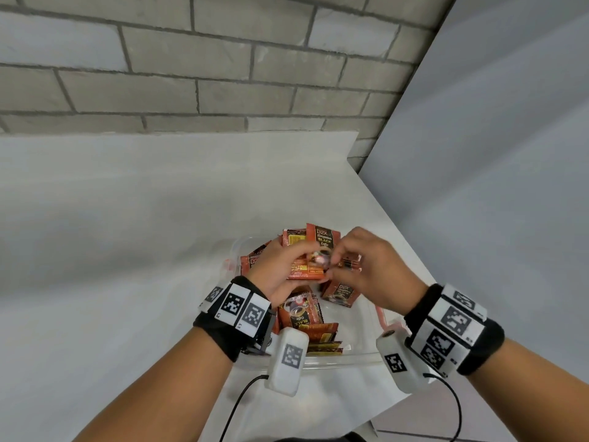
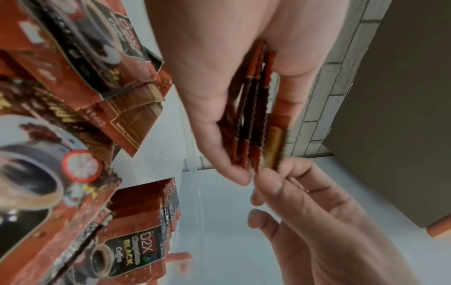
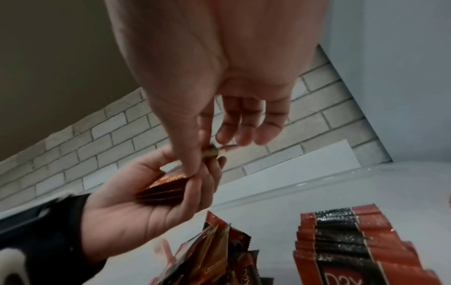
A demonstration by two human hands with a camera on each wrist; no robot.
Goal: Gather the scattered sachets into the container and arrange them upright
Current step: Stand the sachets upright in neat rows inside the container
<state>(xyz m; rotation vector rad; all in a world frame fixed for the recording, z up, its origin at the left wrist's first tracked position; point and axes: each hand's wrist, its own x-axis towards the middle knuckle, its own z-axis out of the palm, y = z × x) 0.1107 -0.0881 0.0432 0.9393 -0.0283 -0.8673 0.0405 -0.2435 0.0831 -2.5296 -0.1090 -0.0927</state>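
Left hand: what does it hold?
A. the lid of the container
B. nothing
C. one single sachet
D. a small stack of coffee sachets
D: the left hand grips a stack of coffee sachets, several edges showing side by side.

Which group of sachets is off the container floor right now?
The fanned bunch gripped in the left hand; the right hand pinches its edge. Other groups sit inside the container.

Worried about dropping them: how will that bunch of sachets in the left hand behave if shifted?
The sachets are thin, glossy foil, so probably light and slippery. They fan apart in the left hand, so some may slide out.
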